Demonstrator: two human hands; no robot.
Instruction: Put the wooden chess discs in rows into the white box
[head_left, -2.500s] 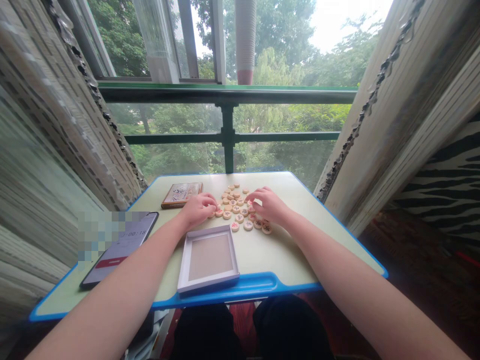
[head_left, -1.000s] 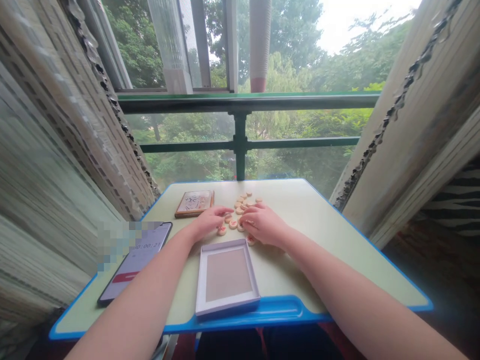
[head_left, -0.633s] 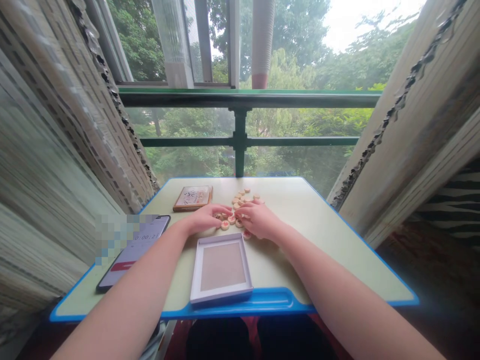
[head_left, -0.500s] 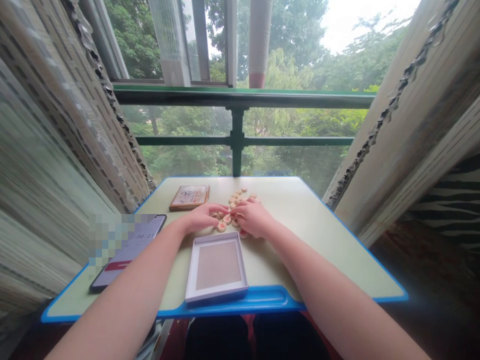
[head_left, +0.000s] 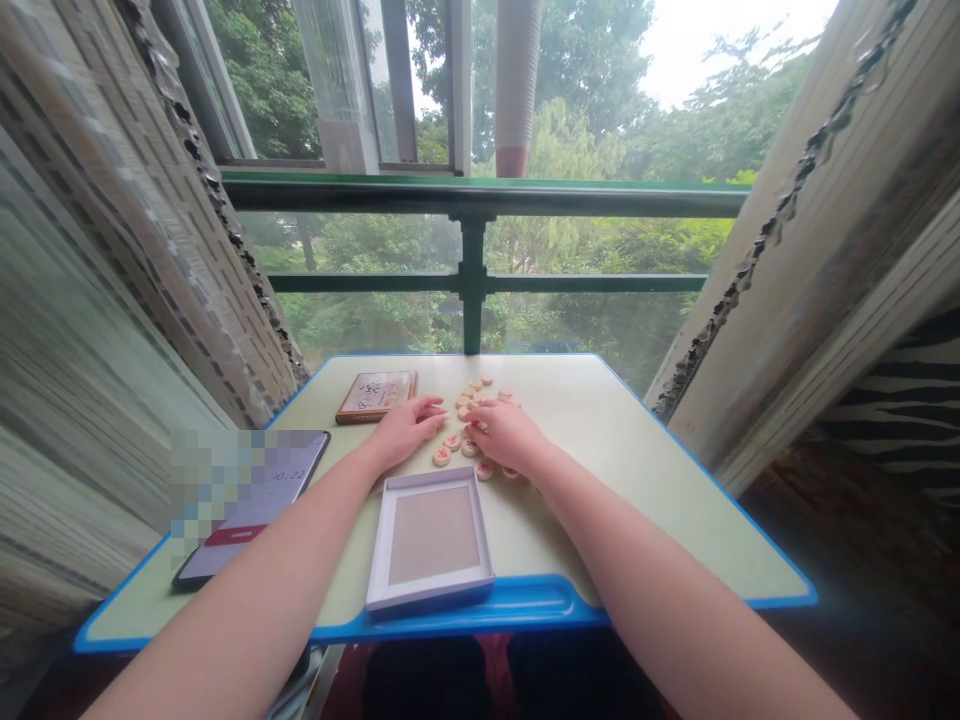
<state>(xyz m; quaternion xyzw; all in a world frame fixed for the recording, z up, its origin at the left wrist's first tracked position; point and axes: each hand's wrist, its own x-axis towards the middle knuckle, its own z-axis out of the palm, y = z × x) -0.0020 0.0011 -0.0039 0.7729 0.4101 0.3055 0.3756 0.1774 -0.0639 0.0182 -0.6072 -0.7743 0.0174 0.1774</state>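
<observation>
Several round wooden Chinese chess pieces (head_left: 441, 456), some with red characters and some with dark ones, lie loose between my hands. My left hand (head_left: 409, 430) is at the left side of these pieces, its thumb and fingers drawn together in a pinch; what sits between the fingertips is largely hidden. My right hand (head_left: 508, 432) reaches in from the right with curved, slightly parted fingers over the middle of the pieces, covering some of them. Nearer me, a shallow open white box tray (head_left: 377, 550) lies on the table.
The pale folding table (head_left: 637, 500) has a blue rim. A flat brown-edged box (head_left: 376, 395) with writing lies behind my left hand. A phone (head_left: 251, 510) with a timer, partly pixelated, is at the left. Curtains (head_left: 187, 250) hang either side; a green railing (head_left: 420, 197) stands beyond.
My left hand has drawn its fingers together, and the piece beside its thumb no longer shows. My right fingers have shifted slightly right. The phone's timer has advanced.
</observation>
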